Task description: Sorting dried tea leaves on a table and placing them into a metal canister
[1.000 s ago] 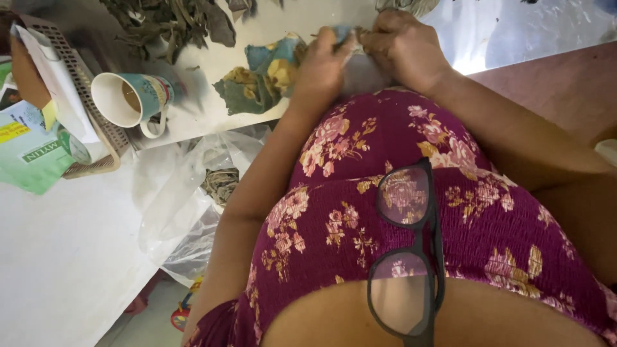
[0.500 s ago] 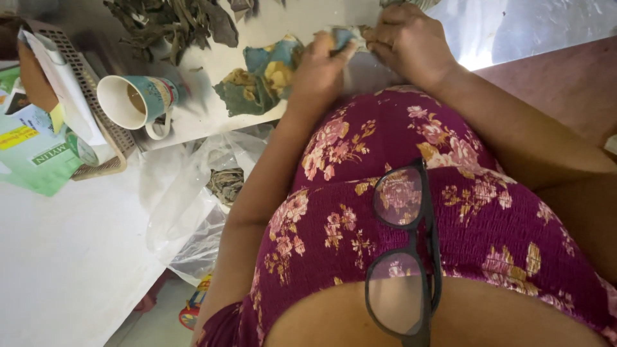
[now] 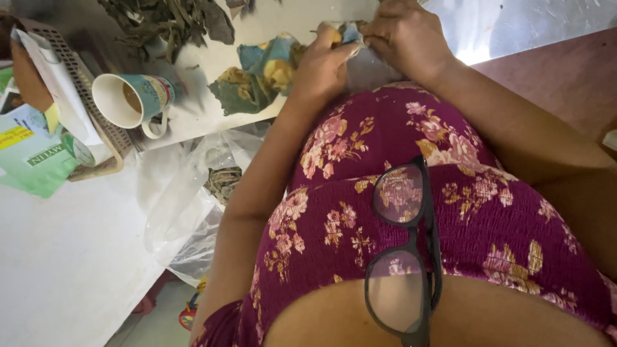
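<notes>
Shift since a moment ago: both hands have edged up toward the far edge of the white table, and the mug and basket sit slightly further left in view; the small piece stays pinched between the hands.
Basket: a brown plastic basket at the table's left edge keeps papers and a green packet together, clear of the working area.
Mug: a teal patterned mug stands just beside the basket near the table's front edge, handle toward the person, within easy reach of the left hand.
Dried leaves: a loose heap lies at the table's far edge, behind the mug.
Cloth: a teal-and-yellow printed cloth lies crumpled at the front edge, touching the left hand.
Plastic bag: a clear bag hangs below the front edge, some leaves inside.
Left hand: the left hand is curled nearly closed, fingertips pinching a small pale scrap.
Right hand: the right hand is likewise closed on the same scrap, held between both hands close to the body, seemingly to steady it.
Obstruction: black glasses hang from the floral dress, which hides the table's near right edge.
</notes>
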